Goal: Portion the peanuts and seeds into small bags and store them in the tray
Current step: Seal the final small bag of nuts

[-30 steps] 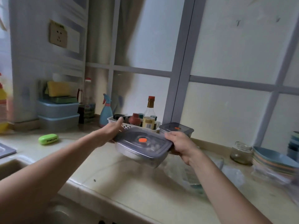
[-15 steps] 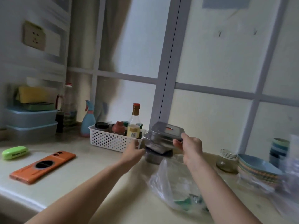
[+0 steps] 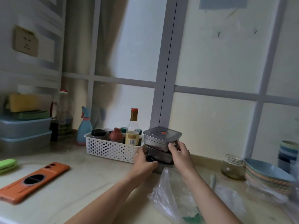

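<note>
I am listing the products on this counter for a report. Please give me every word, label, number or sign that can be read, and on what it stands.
No text here can be read.
Yellow jar in the white basket: a barcode shows, but its digits are too small to read.
Big oil bottle: label blurred.
Tall bottle: gold neck label blurred.

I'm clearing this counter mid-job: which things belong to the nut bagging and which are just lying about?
In the job: upper lidded container, gripped by the right hand; lower lidded container, gripped by the left hand; clear plastic bags; probably the white basket as tray.
Lying about: orange phone; spray bottle; glass jar; stacked plates.
</note>
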Demonstrator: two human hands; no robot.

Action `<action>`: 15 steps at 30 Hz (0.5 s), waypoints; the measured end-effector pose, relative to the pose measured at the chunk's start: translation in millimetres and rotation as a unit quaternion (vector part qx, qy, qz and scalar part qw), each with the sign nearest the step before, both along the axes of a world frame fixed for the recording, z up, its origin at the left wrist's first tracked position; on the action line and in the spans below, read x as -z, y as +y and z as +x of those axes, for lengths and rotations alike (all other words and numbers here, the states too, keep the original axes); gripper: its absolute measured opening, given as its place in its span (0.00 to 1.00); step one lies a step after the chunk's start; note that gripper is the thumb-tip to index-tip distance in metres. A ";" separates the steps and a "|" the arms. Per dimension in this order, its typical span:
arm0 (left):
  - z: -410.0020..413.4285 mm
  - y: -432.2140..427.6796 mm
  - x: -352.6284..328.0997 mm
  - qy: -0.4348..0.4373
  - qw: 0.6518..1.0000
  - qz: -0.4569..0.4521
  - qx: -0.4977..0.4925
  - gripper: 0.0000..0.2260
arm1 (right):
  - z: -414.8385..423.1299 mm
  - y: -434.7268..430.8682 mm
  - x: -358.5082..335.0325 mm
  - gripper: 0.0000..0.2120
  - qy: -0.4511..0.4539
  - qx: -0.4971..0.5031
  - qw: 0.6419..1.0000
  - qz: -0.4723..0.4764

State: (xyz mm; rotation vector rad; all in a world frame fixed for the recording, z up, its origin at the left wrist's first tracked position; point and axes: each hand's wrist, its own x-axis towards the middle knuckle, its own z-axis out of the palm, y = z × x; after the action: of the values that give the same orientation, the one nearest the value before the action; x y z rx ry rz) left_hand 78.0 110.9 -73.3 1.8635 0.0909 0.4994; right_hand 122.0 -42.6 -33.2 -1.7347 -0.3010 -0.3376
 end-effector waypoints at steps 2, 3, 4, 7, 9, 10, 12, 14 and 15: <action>4.4 -0.4 7.0 0.001 1.000 0.010 0.005 0.34 | 1.8 -1.1 1.5 0.04 0.017 -0.006 1.000 0.006; 10.2 1.3 12.4 -0.001 1.000 0.008 0.009 0.35 | 3.2 -1.7 2.8 0.06 0.025 -0.004 1.000 0.014; 21.7 5.3 21.7 0.000 1.000 0.001 0.010 0.34 | 4.1 -2.7 4.1 0.07 0.030 -0.003 0.999 0.022; 15.9 5.3 18.7 -0.015 0.999 -0.032 0.005 0.33 | 6.9 -5.5 7.1 0.05 0.037 -0.009 0.999 0.029; 3.8 -0.3 8.6 -0.034 0.998 -0.045 0.013 0.31 | 9.0 -6.2 9.4 0.09 0.044 -0.024 0.998 0.022; 1.8 -2.1 6.1 -0.040 0.998 -0.051 0.018 0.30 | 10.6 -5.8 10.7 0.12 0.049 -0.033 0.998 0.017; 1.9 -2.4 4.5 -0.045 0.997 -0.062 0.019 0.30 | 10.8 -4.4 11.3 0.19 0.059 -0.059 0.996 0.015; 0.3 -2.4 1.5 -0.049 0.996 -0.067 0.022 0.32 | 9.6 -4.0 11.7 0.30 0.058 -0.096 0.994 0.017; -0.1 -2.3 0.8 -0.053 0.996 -0.072 0.025 0.35 | 7.5 -3.7 10.8 0.35 0.043 -0.112 0.993 0.005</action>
State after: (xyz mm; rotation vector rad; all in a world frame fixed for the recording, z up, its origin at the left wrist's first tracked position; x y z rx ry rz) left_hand 77.9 108.6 -74.1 1.6915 0.0092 0.5434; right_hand 129.5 -46.3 -44.0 -1.6807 -0.4272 -0.1007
